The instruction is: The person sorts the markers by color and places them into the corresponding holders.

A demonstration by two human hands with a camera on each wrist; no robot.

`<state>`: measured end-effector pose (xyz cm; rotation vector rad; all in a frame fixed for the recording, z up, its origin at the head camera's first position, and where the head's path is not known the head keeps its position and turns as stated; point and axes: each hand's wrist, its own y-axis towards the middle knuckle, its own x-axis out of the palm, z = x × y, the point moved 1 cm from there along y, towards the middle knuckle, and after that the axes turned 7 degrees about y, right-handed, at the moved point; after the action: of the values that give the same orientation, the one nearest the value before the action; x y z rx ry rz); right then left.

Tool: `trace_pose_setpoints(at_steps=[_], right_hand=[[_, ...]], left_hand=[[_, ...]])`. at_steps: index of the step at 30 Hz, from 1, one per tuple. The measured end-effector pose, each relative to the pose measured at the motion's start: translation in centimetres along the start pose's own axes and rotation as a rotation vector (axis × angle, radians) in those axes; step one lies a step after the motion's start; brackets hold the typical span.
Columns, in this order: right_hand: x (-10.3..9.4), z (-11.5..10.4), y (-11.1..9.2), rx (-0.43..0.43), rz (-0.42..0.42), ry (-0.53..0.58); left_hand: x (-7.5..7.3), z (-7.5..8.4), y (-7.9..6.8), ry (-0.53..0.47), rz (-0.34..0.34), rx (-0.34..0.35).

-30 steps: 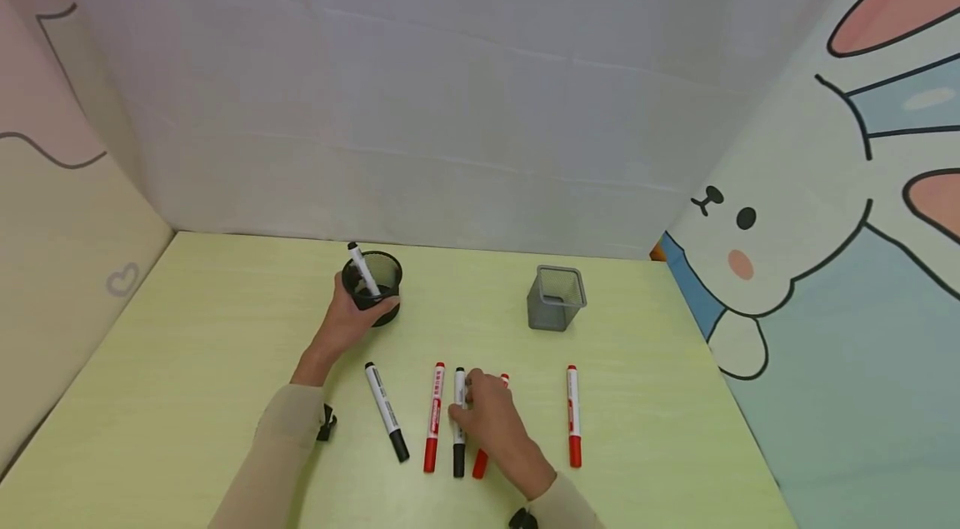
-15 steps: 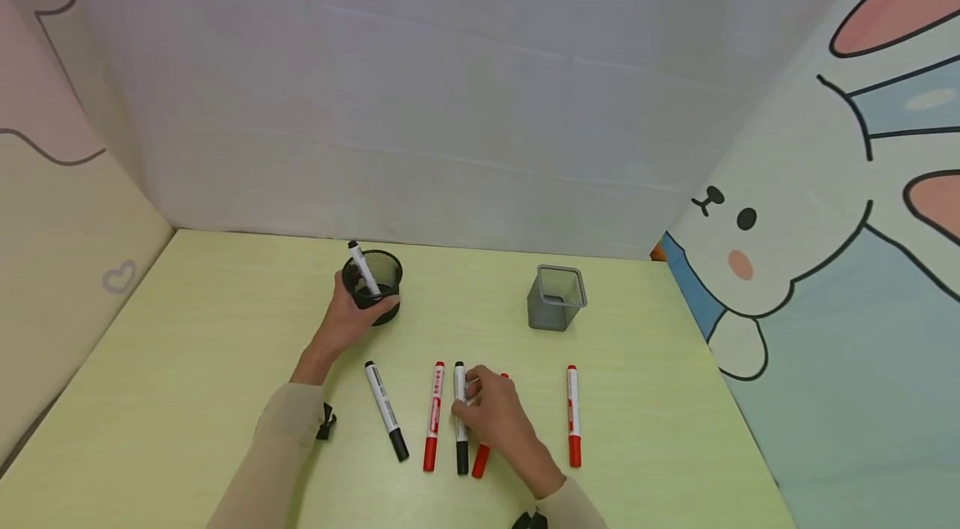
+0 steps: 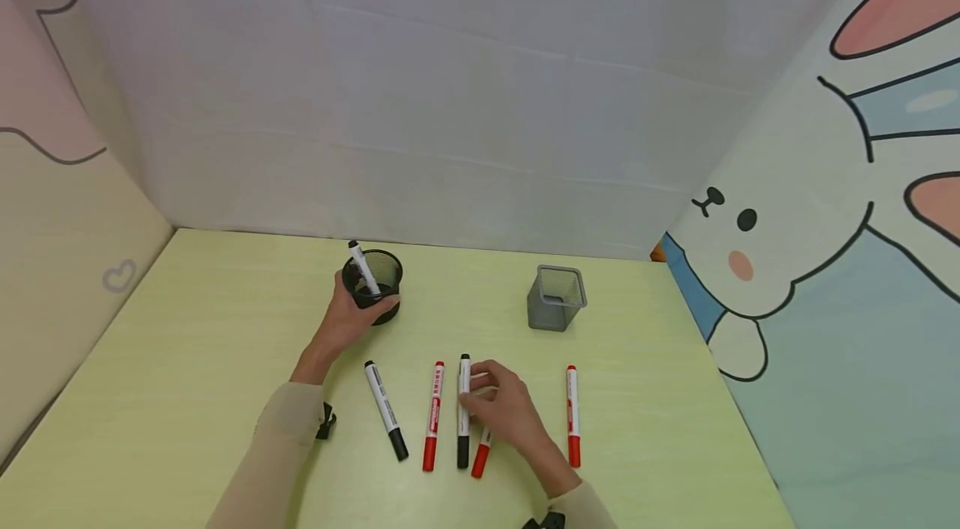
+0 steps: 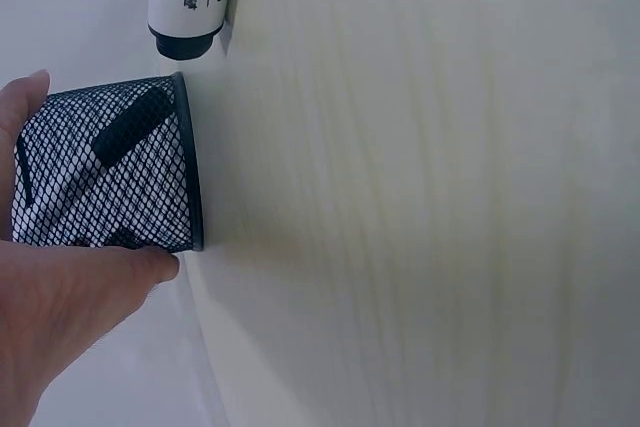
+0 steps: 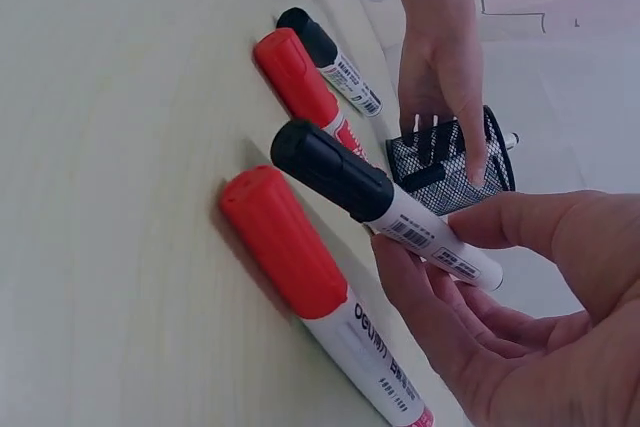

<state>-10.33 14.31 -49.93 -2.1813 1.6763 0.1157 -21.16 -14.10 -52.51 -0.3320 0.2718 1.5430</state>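
Observation:
My left hand (image 3: 351,321) grips a round black mesh pen cup (image 4: 110,162) near the back left of the table. One black-capped marker (image 3: 363,266) leans inside that cup. Between thumb and fingers, my right hand (image 3: 506,408) pinches another black-and-white marker (image 5: 385,202), which looks lifted off the table in the right wrist view. Under the right hand lies a red-capped marker (image 5: 320,287), partly hidden by it in the head view. To the left are a red marker (image 3: 433,416) and a black-capped marker (image 3: 386,411).
A square grey mesh pen holder (image 3: 556,298) stands at the back right of the yellow-green table (image 3: 652,412). One more red marker (image 3: 573,416) lies at the right. A white wall (image 3: 420,96) rises behind the table.
The right hand has taken hold of the black-and-white marker and moved slightly right and away with it, uncovering more of the red cap beneath. The left hand and cup have stayed put.

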Motion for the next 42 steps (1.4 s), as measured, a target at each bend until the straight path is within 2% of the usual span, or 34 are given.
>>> trace_pose_setpoints(at_steps=[6,10,24,35,42], right_hand=[[-0.4,-0.3,0.2,0.036,-0.034,0.19],[-0.6,-0.6,0.6,0.028,-0.053,0.26],[-1.2,-3.1,2.6,-0.045,-0.01,0.35],[-0.9,-4.6,4.5,-0.137,0.047,0.428],[-0.6,-6.3,5.8,-0.163,0.093,0.465]], left_hand=[[0.0,-0.2,0.1,-0.003,0.001,0.003],[-0.1,-0.2,0.0,0.002,0.001,0.001],[0.0,-0.2,0.4,0.014,0.008,0.017],[0.0,-0.1,0.2,0.028,-0.005,-0.018],[0.1,-0.2,0.2,0.028,0.001,0.001]])
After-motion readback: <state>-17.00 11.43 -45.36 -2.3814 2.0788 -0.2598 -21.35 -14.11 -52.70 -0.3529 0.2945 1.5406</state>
